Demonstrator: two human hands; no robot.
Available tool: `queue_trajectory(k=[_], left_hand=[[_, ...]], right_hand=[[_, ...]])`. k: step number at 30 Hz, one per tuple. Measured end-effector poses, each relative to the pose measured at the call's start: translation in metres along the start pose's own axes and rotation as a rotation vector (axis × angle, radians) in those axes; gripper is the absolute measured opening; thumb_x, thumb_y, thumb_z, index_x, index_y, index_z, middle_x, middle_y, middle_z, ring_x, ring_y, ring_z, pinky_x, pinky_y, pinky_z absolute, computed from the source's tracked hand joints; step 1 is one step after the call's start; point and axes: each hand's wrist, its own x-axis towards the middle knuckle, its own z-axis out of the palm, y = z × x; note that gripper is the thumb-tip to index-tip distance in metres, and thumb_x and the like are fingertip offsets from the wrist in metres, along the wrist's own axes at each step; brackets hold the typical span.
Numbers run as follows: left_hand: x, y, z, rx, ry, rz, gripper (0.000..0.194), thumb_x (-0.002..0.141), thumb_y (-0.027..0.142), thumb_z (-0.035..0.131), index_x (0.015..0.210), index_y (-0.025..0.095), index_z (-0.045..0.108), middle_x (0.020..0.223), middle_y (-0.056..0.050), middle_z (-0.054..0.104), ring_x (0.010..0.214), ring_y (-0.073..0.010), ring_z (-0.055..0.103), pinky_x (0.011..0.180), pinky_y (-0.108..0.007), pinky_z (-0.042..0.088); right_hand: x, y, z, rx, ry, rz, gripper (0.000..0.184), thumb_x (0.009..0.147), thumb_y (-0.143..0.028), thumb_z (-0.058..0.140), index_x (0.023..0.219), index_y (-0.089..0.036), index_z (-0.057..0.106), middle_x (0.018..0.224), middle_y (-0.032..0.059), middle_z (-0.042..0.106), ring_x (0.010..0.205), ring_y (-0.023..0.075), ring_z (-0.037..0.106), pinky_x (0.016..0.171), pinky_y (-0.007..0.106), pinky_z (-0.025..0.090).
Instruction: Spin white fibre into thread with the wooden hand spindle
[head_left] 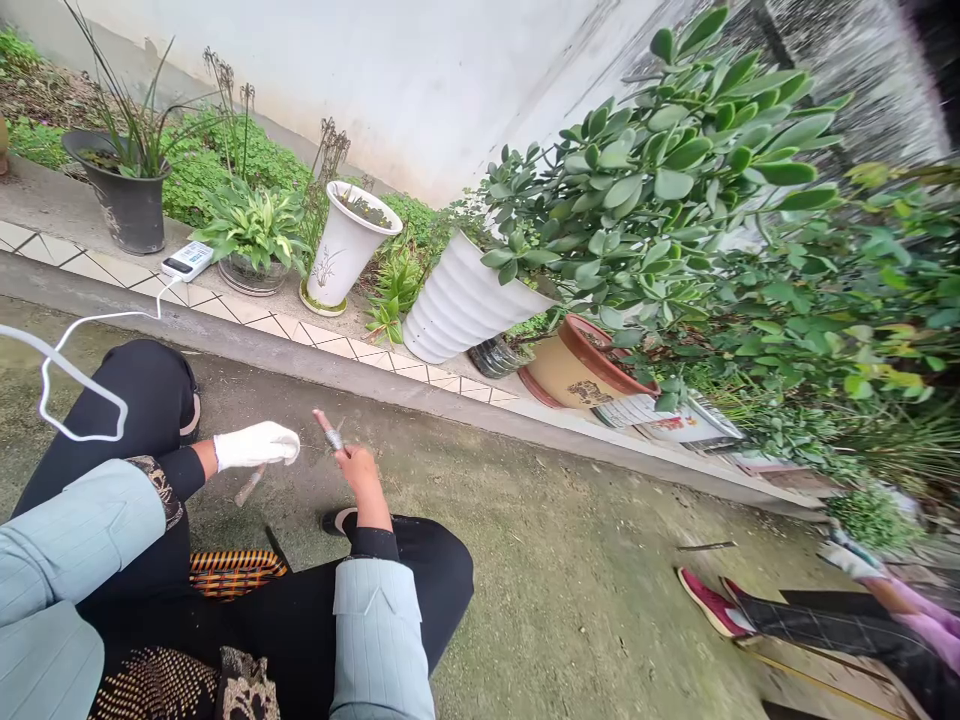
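Observation:
My left hand (259, 445), in a white glove, is closed with its fingertips pinched together. A thin pale strand (315, 447) seems to run from those fingertips toward my right hand. My bare right hand (360, 468) grips a short reddish-brown stick (327, 425) with a silvery-grey wrapping around its lower part; the stick tilts up and left. Just below my left hand shows a brown wooden piece (250, 486); whether the glove holds it or it lies on the ground I cannot tell. An orange-and-black woven seat (236, 572) is between my legs.
A tiled ledge (330, 340) runs across ahead, bearing a black pot (124, 195), a white pot (345, 250), a ribbed white planter (469, 300) and a tan pot (585, 370). A white device (187, 260) trails a cable (45, 385). At right sits another person (847, 620).

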Motion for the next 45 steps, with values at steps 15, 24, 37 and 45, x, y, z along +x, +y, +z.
queue_trajectory(k=[15, 24, 37, 45], left_hand=[[0.008, -0.021, 0.003, 0.035, 0.083, -0.132, 0.027, 0.083, 0.036, 0.045, 0.071, 0.015, 0.055, 0.063, 0.0, 0.052, 0.053, -0.0104, 0.041, 0.051, -0.022, 0.033], [0.002, 0.0, 0.007, -0.05, -0.011, -0.047, 0.021, 0.079, 0.032, 0.049, 0.071, 0.015, 0.056, 0.069, 0.0, 0.056, 0.062, -0.0114, 0.048, 0.06, -0.022, 0.039], [0.006, -0.011, -0.003, 0.089, 0.108, -0.061, 0.025, 0.082, 0.035, 0.046, 0.074, 0.014, 0.056, 0.066, -0.001, 0.056, 0.06, -0.0112, 0.047, 0.057, -0.021, 0.037], [0.005, -0.014, 0.011, -0.1, -0.005, -0.142, 0.031, 0.083, 0.043, 0.048, 0.074, 0.014, 0.057, 0.058, 0.002, 0.047, 0.048, -0.009, 0.038, 0.046, -0.02, 0.03]], right_hand=[[-0.031, -0.013, -0.013, 0.748, -0.345, -0.452, 0.027, 0.074, -0.04, 0.066, 0.08, -0.014, 0.061, 0.065, -0.0023, 0.053, 0.051, 0.0052, 0.041, 0.049, 0.019, 0.033], [0.005, 0.005, -0.002, 0.269, 0.138, -0.056, 0.018, 0.083, -0.031, 0.049, 0.079, -0.015, 0.056, 0.064, -0.0008, 0.052, 0.05, 0.0074, 0.04, 0.048, 0.02, 0.032], [-0.039, -0.012, -0.008, 0.153, -1.006, -0.264, 0.022, 0.069, -0.033, 0.07, 0.075, -0.013, 0.065, 0.063, -0.0012, 0.058, 0.05, 0.0063, 0.045, 0.05, 0.019, 0.034], [-0.021, -0.005, -0.018, 0.914, 0.035, -0.33, 0.038, 0.072, -0.046, 0.064, 0.093, -0.015, 0.059, 0.069, -0.0008, 0.05, 0.052, 0.0076, 0.04, 0.048, 0.021, 0.035]])
